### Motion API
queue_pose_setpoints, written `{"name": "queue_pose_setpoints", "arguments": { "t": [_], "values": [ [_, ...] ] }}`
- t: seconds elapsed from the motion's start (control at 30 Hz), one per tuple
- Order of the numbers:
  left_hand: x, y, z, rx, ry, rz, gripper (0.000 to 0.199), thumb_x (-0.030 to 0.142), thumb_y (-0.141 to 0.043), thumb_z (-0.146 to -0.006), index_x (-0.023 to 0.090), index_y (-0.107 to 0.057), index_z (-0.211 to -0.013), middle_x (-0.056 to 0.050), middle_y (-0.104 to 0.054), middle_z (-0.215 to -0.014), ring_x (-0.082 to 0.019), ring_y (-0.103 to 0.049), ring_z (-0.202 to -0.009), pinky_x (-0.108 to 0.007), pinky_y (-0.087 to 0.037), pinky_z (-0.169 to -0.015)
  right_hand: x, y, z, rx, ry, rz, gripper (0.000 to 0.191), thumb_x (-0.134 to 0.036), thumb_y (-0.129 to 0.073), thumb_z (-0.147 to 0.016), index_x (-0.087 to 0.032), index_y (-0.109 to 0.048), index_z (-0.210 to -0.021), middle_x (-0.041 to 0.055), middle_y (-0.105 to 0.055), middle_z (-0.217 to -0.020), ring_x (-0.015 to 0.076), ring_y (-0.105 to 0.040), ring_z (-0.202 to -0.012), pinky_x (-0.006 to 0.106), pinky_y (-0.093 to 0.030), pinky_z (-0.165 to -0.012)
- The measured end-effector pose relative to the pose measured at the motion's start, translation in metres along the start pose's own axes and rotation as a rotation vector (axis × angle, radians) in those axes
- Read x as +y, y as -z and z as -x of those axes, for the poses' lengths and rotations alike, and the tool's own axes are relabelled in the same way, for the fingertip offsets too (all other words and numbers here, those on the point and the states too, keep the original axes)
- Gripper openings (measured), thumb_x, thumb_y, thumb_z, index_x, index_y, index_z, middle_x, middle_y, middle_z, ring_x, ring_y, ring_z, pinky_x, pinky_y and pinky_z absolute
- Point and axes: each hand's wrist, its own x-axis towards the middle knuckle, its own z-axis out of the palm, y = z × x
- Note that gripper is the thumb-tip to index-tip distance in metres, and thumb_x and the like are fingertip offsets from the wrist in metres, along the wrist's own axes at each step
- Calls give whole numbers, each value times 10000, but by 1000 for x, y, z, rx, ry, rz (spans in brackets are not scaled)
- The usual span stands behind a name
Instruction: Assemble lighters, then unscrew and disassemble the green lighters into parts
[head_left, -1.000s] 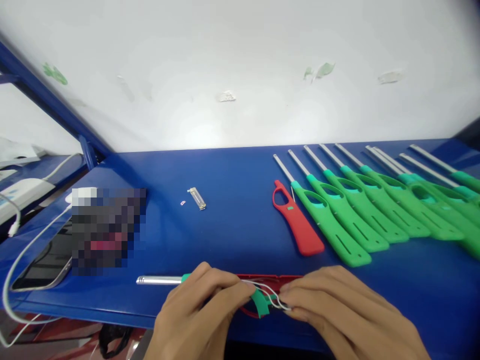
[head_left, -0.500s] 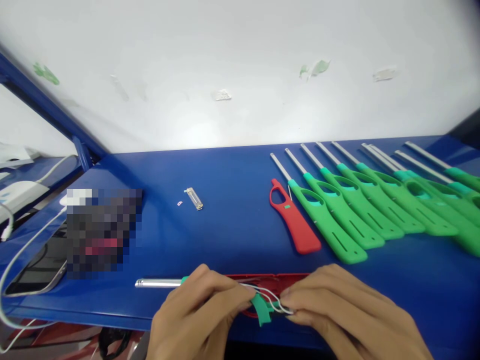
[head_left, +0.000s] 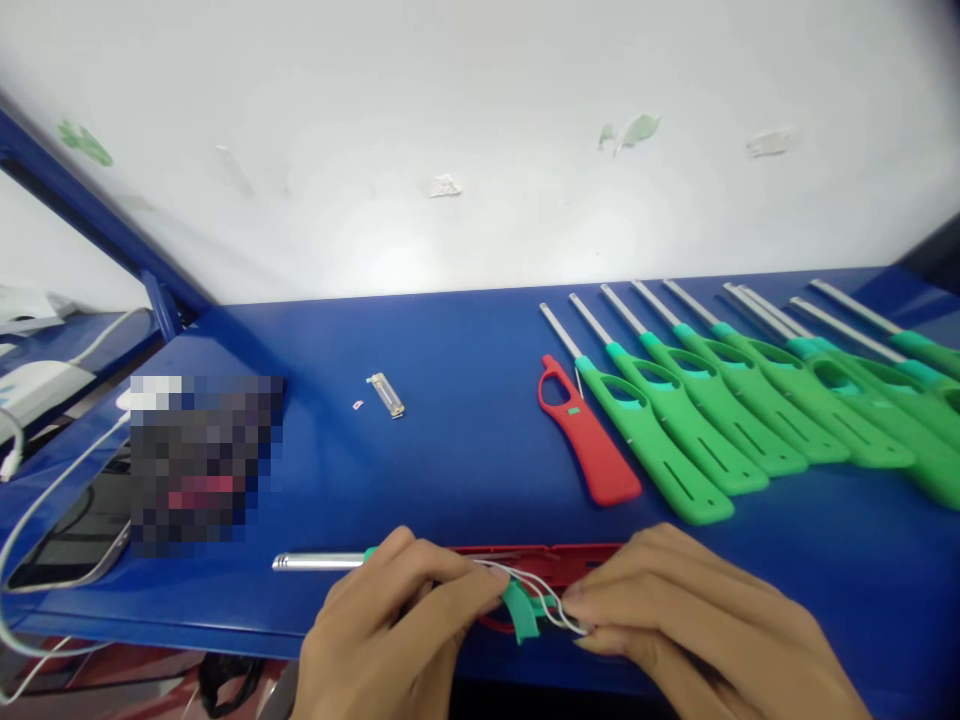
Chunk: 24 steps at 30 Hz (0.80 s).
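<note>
An opened red lighter shell [head_left: 551, 562] lies near the table's front edge, its silver metal tube [head_left: 319, 562] pointing left. My left hand [head_left: 401, 625] is closed over the tube side of the shell, thumb and finger pinching by a green trigger piece [head_left: 523, 610]. White wires [head_left: 544, 590] run between both hands. My right hand [head_left: 697, 620] pinches the wires' right ends over the shell; its fingertips partly hide them. Behind lies a red lighter half [head_left: 600, 450], beside a row of several green lighters [head_left: 675, 450].
A small clear part [head_left: 386, 395] lies mid-left on the blue table [head_left: 450, 440]. A phone [head_left: 75, 530], a white cable [head_left: 52, 480] and a pixelated dark item [head_left: 202, 470] are at the left. A white wall stands behind.
Both hands keep nearly the same pose. The green trigger piece and the wires between the fingers have shifted very slightly.
</note>
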Motion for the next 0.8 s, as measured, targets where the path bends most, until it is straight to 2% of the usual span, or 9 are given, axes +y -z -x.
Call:
{"name": "queue_pose_setpoints", "arguments": {
  "t": [0.1, 0.2, 0.37, 0.47, 0.63, 0.8],
  "values": [
    [0, 0, 0, -1, -7, 7, 315, 36, -542, -1057, 242, -712, -1224, 16, -764, -1001, -101, -719, -775, -277, -584, -787, 2, 0, 0, -23, 2, -1, 255, -317, -543, -1151, -286, -721, -971, -95, -799, -845, 62, -730, -699, 171, -588, -684],
    [1, 0, 0, -7, 2, -12, 350, 16, -509, -1068, 259, -705, -1226, 39, -769, -1009, -83, -725, -784, -266, -566, -846, 4, 0, 3, -56, -3, -12, 217, -251, -562, -1137, -289, -724, -998, -90, -804, -887, 71, -737, -752, 184, -583, -726],
    [-1, 1, 3, -20, -5, -67, 368, 19, -500, -1060, 278, -705, -1223, 56, -773, -1025, -80, -729, -760, -305, -513, -1039, 6, 2, 9, -89, 6, -46, 217, -138, -581, -1097, -286, -728, -1037, -78, -800, -930, 90, -715, -787, 219, -552, -748],
    [-3, 0, 6, -32, -14, -87, 388, 12, -496, -1062, 286, -706, -1240, 63, -771, -1037, -79, -730, -778, -303, -473, -1101, 8, 2, 11, -117, 14, -54, 252, -77, -581, -1070, -282, -727, -1055, -75, -797, -947, 96, -704, -800, 235, -535, -754],
    [-3, -2, 12, -33, -31, -118, 379, 6, -517, -1067, 265, -710, -1264, 56, -773, -1078, -81, -743, -842, -302, -401, -1199, 9, -8, 17, -19, -7, -85, 277, -115, -530, -1105, -270, -744, -1021, -54, -780, -904, 110, -674, -777, 267, -499, -731],
    [-4, -7, 16, -12, -39, -157, 420, -27, -515, -1052, 270, -725, -1263, 64, -776, -1062, -86, -747, -866, -315, -400, -1193, 8, -15, 19, 46, 10, -106, 296, -158, -499, -1135, -252, -744, -998, -41, -771, -861, 115, -648, -734, 289, -468, -689]
  ]
}}
